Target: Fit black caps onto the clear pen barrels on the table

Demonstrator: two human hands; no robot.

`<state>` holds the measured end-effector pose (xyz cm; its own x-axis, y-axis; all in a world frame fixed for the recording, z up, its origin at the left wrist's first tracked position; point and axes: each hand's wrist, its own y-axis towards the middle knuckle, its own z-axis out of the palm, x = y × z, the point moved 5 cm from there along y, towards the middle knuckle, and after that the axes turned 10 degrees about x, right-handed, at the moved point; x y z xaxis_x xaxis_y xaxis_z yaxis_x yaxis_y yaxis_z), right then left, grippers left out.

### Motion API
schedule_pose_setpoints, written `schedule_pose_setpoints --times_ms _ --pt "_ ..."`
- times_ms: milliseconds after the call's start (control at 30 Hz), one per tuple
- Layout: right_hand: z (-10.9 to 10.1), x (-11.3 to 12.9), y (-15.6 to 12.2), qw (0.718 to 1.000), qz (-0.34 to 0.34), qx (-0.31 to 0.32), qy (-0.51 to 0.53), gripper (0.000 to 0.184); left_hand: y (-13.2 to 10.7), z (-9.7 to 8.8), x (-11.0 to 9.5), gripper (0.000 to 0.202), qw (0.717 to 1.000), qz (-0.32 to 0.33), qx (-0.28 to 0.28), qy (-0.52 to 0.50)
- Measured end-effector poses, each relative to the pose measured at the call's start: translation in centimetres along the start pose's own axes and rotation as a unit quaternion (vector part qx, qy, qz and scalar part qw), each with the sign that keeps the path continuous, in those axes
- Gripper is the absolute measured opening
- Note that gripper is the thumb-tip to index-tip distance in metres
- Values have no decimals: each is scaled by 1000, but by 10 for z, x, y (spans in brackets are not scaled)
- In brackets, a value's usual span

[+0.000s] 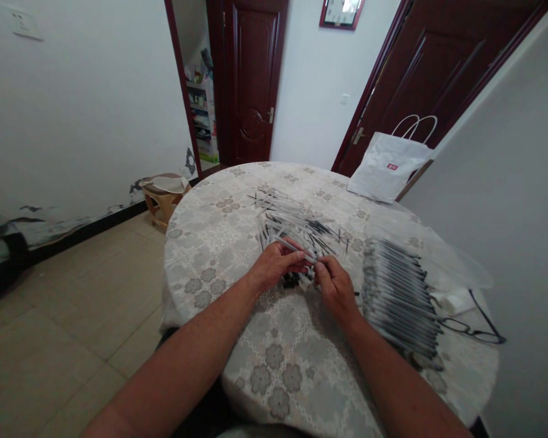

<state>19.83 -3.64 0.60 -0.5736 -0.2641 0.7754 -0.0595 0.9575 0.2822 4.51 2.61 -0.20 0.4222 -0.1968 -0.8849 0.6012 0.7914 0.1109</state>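
Observation:
My left hand [276, 263] and my right hand [335, 286] meet over the middle of a round table [237, 243] with a flowered cloth. The left hand's fingers pinch a thin pen [296, 249] that reaches toward the right hand. The right hand's fingers are curled at the pen's end; what they pinch is too small to make out. Just beyond the hands lies a loose heap of pens and pen parts [292, 222]. Small dark parts [291, 281] lie under the hands. To the right sits a neat row of finished pens [399, 292].
A white paper bag [388, 167] leans at the table's far right edge. Glasses [472, 325] and clear plastic wrap [447, 258] lie at the right. A wooden stool [164, 194] stands by the left wall. Dark doors stand behind.

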Motion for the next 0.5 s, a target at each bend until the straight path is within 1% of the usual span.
schedule_pose_setpoints --times_ms 67,133,267,333,400,500 --pt "1 0 1 1000 -2 16 -3 37 1 0 1 31 1000 -3 -1 3" --pt "2 -1 1 1000 -2 18 9 41 1 -1 1 32 1000 -5 -6 4" --pt "-1 -2 1 999 -14 -3 30 26 2 -2 0 31 1000 1 -7 4" --pt "-2 -1 1 999 -20 -5 27 23 1 -2 0 30 1000 3 -6 5" --pt "-2 0 1 1000 -20 0 22 24 1 -2 0 31 1000 4 -4 7" --pt "0 -1 2 999 -15 19 41 32 1 -2 1 32 1000 3 2 18"
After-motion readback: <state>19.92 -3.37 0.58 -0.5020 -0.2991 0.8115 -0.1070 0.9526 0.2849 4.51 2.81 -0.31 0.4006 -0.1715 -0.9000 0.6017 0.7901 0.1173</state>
